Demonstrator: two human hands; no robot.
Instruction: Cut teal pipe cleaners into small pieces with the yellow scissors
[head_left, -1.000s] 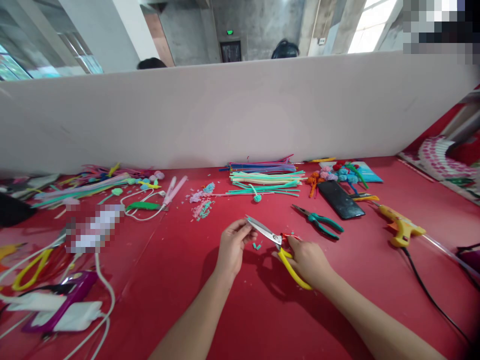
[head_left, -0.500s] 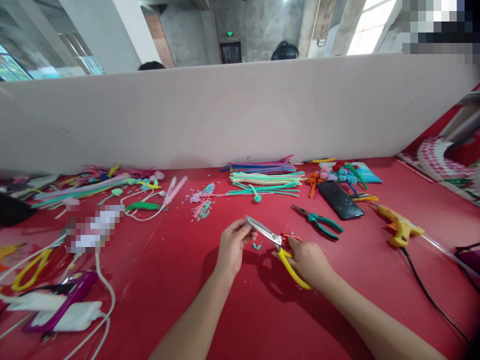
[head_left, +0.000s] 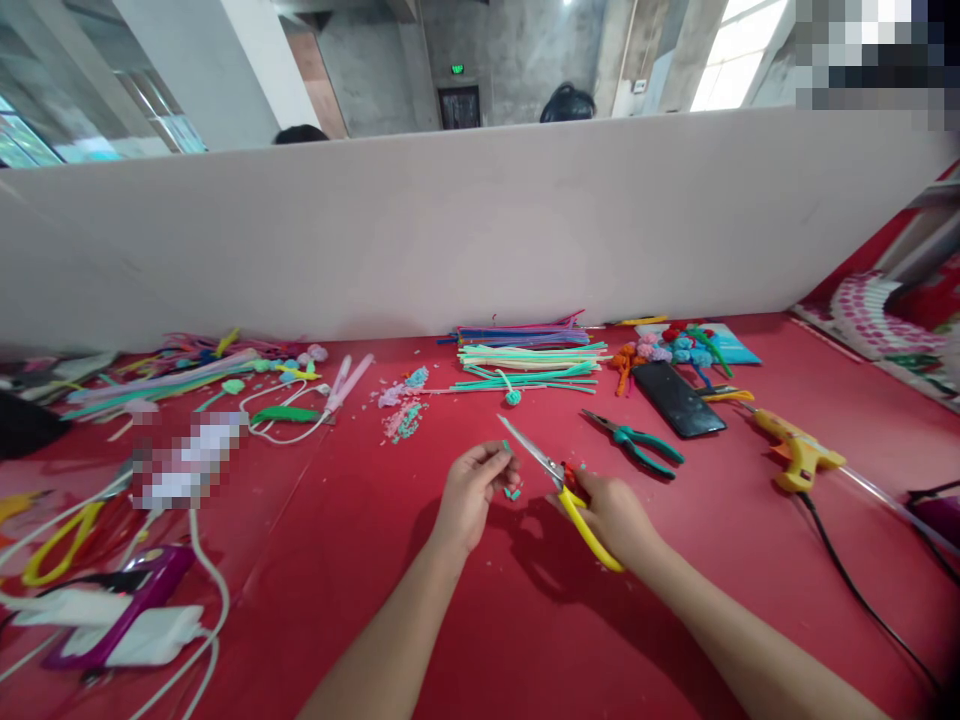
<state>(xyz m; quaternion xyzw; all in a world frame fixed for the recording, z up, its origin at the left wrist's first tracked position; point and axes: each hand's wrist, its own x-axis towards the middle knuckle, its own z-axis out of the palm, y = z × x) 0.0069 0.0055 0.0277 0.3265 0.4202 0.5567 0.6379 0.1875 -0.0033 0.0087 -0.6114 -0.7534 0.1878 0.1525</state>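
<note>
My right hand [head_left: 616, 515] grips yellow-and-red-handled scissors [head_left: 564, 487], their blades pointing up and left. Close to the blade tip, my left hand [head_left: 476, 485] pinches a short teal piece of pipe cleaner [head_left: 506, 446] between thumb and forefinger. Small cut teal bits [head_left: 512, 494] lie on the red table just beside the left fingers. Beyond the hands rests a teal pom-pom [head_left: 513, 397] on a pale stem, in front of bundles of green and mint pipe cleaners [head_left: 532, 357].
Teal-handled pliers [head_left: 641, 445], a black phone [head_left: 681, 400] and a yellow glue gun [head_left: 802, 450] lie to the right. A heap of trimmings [head_left: 405, 422] is left of centre. Cables and a purple power strip [head_left: 120, 610] occupy the near left. A pale partition [head_left: 450, 230] stands behind.
The scissor blades have come away from my left fingertips and swung slightly upright. The teal end now shows above my left fingers, which have shifted a little right.
</note>
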